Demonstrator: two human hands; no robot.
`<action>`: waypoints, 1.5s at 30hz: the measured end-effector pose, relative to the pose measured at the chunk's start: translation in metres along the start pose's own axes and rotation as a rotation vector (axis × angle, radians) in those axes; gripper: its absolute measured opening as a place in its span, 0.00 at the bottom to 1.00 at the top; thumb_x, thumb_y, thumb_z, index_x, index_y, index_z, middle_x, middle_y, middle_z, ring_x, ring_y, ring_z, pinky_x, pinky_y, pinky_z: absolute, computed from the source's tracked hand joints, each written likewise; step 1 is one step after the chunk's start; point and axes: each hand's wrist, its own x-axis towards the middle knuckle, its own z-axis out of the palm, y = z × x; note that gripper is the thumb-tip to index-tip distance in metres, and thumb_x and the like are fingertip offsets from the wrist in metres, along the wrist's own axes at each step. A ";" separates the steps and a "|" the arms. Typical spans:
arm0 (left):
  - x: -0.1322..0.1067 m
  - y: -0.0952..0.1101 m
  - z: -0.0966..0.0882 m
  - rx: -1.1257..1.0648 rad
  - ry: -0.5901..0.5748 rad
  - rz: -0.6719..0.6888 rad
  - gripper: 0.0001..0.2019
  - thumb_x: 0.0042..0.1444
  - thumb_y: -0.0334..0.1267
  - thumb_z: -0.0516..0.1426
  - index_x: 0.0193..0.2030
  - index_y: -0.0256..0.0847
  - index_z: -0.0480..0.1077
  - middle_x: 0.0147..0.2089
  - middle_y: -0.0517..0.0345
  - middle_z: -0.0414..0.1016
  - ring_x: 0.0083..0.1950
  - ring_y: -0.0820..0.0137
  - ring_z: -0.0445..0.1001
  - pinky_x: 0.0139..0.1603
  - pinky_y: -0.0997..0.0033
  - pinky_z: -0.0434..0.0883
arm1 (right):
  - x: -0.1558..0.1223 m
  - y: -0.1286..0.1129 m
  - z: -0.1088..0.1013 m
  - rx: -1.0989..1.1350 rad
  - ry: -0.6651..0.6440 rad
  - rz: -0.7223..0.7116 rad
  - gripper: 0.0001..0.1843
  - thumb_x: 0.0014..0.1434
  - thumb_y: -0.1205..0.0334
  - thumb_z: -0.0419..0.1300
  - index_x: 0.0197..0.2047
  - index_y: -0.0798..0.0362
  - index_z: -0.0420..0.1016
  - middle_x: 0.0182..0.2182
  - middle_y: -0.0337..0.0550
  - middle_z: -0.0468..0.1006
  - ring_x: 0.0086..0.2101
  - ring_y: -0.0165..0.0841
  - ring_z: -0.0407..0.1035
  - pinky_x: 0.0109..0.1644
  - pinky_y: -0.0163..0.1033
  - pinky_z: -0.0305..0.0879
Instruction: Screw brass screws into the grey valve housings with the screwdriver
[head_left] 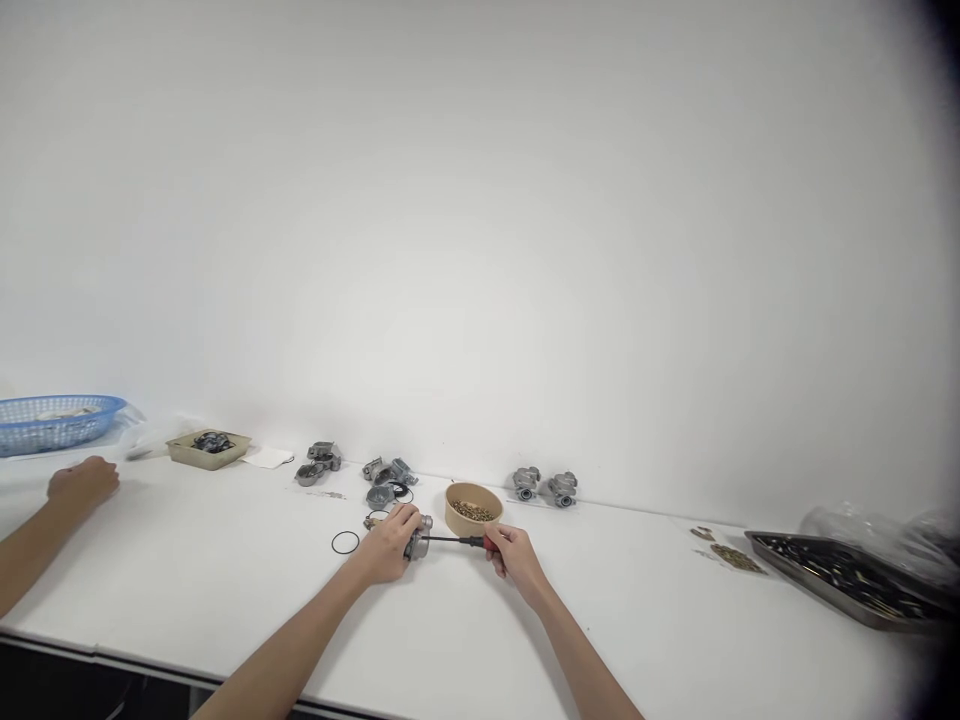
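My left hand (pixel 390 545) is closed round a small grey metal part (pixel 418 541) resting on the white table (pixel 225 580). My right hand (pixel 512 557) grips the red and black handle of a screwdriver (pixel 459 541). Its thin shaft lies level and points left, with the tip at the metal part. A round tan bowl (pixel 472 507) of small brass-coloured pieces stands just behind the screwdriver. A black rubber ring (pixel 346 543) lies flat to the left of my left hand.
Several grey metal housings (pixel 544 486) and lids (pixel 390 472) sit along the back wall. A tan tray (pixel 208 448) and a blue basket (pixel 56 420) stand far left, where another person's hand (pixel 82 482) rests. A dark metal tray (pixel 851 575) of parts lies far right.
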 end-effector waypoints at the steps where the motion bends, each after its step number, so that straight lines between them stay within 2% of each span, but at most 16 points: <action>1: 0.000 -0.001 0.001 0.006 0.009 0.001 0.26 0.41 0.21 0.53 0.48 0.46 0.62 0.51 0.50 0.67 0.55 0.55 0.65 0.50 0.58 0.70 | -0.001 -0.001 0.000 0.017 -0.008 -0.015 0.29 0.53 0.34 0.63 0.24 0.55 0.67 0.19 0.39 0.70 0.15 0.24 0.57 0.17 0.31 0.47; 4: -0.001 -0.003 0.001 -0.015 0.016 -0.030 0.25 0.41 0.22 0.54 0.48 0.46 0.62 0.50 0.50 0.67 0.53 0.56 0.66 0.50 0.58 0.70 | -0.004 -0.003 -0.001 0.077 -0.080 -0.099 0.24 0.51 0.41 0.68 0.35 0.56 0.74 0.24 0.39 0.72 0.22 0.28 0.63 0.22 0.32 0.57; 7: -0.002 -0.003 -0.001 -0.049 0.010 -0.049 0.23 0.43 0.23 0.56 0.47 0.45 0.62 0.49 0.51 0.68 0.51 0.57 0.67 0.50 0.59 0.70 | -0.005 -0.002 -0.004 0.077 -0.128 -0.180 0.23 0.49 0.47 0.71 0.41 0.55 0.75 0.23 0.35 0.70 0.22 0.27 0.60 0.26 0.34 0.59; 12: -0.002 -0.005 0.001 0.004 -0.012 0.015 0.26 0.41 0.20 0.53 0.48 0.45 0.62 0.50 0.51 0.67 0.54 0.56 0.65 0.51 0.59 0.70 | 0.000 0.004 -0.005 0.007 -0.061 -0.188 0.25 0.50 0.42 0.69 0.38 0.57 0.79 0.20 0.37 0.70 0.21 0.29 0.61 0.26 0.35 0.59; 15: -0.002 -0.010 0.002 0.056 -0.020 0.048 0.27 0.43 0.18 0.52 0.50 0.45 0.63 0.52 0.49 0.67 0.56 0.54 0.64 0.49 0.58 0.71 | 0.001 0.008 -0.003 0.017 -0.035 -0.173 0.26 0.50 0.40 0.69 0.35 0.57 0.79 0.23 0.40 0.72 0.20 0.27 0.61 0.24 0.34 0.56; 18: -0.001 -0.016 0.002 0.087 -0.018 0.072 0.26 0.47 0.17 0.50 0.51 0.46 0.64 0.55 0.48 0.68 0.57 0.53 0.63 0.47 0.57 0.72 | 0.000 0.011 0.000 0.064 -0.057 -0.059 0.26 0.52 0.39 0.67 0.29 0.58 0.76 0.24 0.42 0.72 0.19 0.24 0.58 0.22 0.33 0.52; 21: 0.000 -0.021 0.002 0.099 0.012 0.092 0.27 0.48 0.16 0.49 0.52 0.46 0.65 0.57 0.48 0.67 0.60 0.55 0.63 0.54 0.53 0.71 | 0.001 0.015 0.005 0.149 -0.093 0.005 0.26 0.52 0.41 0.68 0.28 0.59 0.75 0.24 0.42 0.72 0.20 0.25 0.59 0.22 0.32 0.52; 23: 0.002 -0.025 0.005 0.085 0.063 0.065 0.27 0.48 0.16 0.50 0.52 0.46 0.65 0.58 0.49 0.67 0.61 0.55 0.63 0.57 0.52 0.70 | 0.005 0.016 0.009 0.189 -0.073 -0.042 0.25 0.51 0.41 0.69 0.30 0.59 0.76 0.25 0.43 0.73 0.22 0.26 0.62 0.23 0.33 0.54; 26: 0.005 -0.030 0.012 0.024 0.189 -0.022 0.25 0.47 0.19 0.53 0.51 0.46 0.66 0.58 0.49 0.67 0.63 0.55 0.63 0.60 0.52 0.69 | 0.012 0.017 0.012 0.176 0.070 -0.157 0.26 0.51 0.40 0.68 0.29 0.58 0.76 0.23 0.41 0.72 0.20 0.27 0.61 0.22 0.33 0.53; 30: 0.006 -0.034 0.012 -0.183 0.362 -0.213 0.21 0.47 0.26 0.59 0.49 0.43 0.67 0.57 0.47 0.68 0.61 0.53 0.67 0.61 0.51 0.67 | 0.014 0.017 0.005 0.062 0.235 -0.259 0.24 0.53 0.41 0.66 0.32 0.58 0.78 0.22 0.42 0.74 0.19 0.28 0.61 0.22 0.34 0.56; 33: 0.005 -0.031 0.004 -0.360 0.442 -0.422 0.23 0.47 0.38 0.65 0.50 0.43 0.64 0.51 0.50 0.72 0.52 0.54 0.74 0.53 0.51 0.72 | 0.009 0.019 0.001 -0.192 0.209 -0.314 0.21 0.55 0.45 0.65 0.37 0.56 0.83 0.28 0.48 0.81 0.27 0.37 0.72 0.32 0.39 0.68; 35: 0.004 -0.025 -0.002 -0.463 0.444 -0.516 0.25 0.47 0.44 0.66 0.50 0.43 0.64 0.49 0.51 0.74 0.47 0.56 0.77 0.48 0.54 0.74 | 0.006 0.022 0.002 -0.333 0.148 -0.315 0.18 0.55 0.49 0.65 0.42 0.54 0.84 0.35 0.49 0.84 0.35 0.43 0.77 0.43 0.44 0.72; 37: 0.006 -0.018 -0.006 -0.640 0.432 -0.589 0.27 0.46 0.46 0.68 0.50 0.43 0.64 0.50 0.50 0.75 0.48 0.58 0.77 0.48 0.58 0.75 | 0.005 0.026 0.008 -0.405 0.090 -0.274 0.20 0.54 0.53 0.66 0.48 0.52 0.83 0.39 0.48 0.84 0.40 0.45 0.78 0.49 0.47 0.72; 39: 0.008 -0.010 -0.005 -0.893 0.417 -0.627 0.29 0.45 0.45 0.69 0.51 0.43 0.64 0.52 0.49 0.76 0.50 0.58 0.78 0.49 0.60 0.74 | 0.004 0.028 0.017 -0.473 0.052 -0.229 0.23 0.52 0.56 0.66 0.51 0.51 0.82 0.37 0.46 0.85 0.39 0.45 0.78 0.49 0.48 0.72; 42: 0.012 -0.002 0.001 -1.205 0.367 -0.599 0.33 0.43 0.43 0.71 0.54 0.43 0.63 0.52 0.46 0.75 0.51 0.58 0.78 0.52 0.59 0.73 | -0.001 0.022 0.031 -0.566 0.045 -0.241 0.21 0.53 0.56 0.66 0.50 0.51 0.82 0.37 0.47 0.84 0.37 0.44 0.77 0.47 0.48 0.73; 45: 0.013 0.005 0.010 -1.239 0.298 -0.575 0.35 0.42 0.40 0.72 0.55 0.44 0.61 0.51 0.48 0.75 0.50 0.59 0.78 0.52 0.59 0.72 | -0.011 0.004 0.048 -0.459 0.042 -0.388 0.24 0.61 0.50 0.59 0.57 0.50 0.77 0.52 0.51 0.78 0.46 0.45 0.74 0.45 0.45 0.75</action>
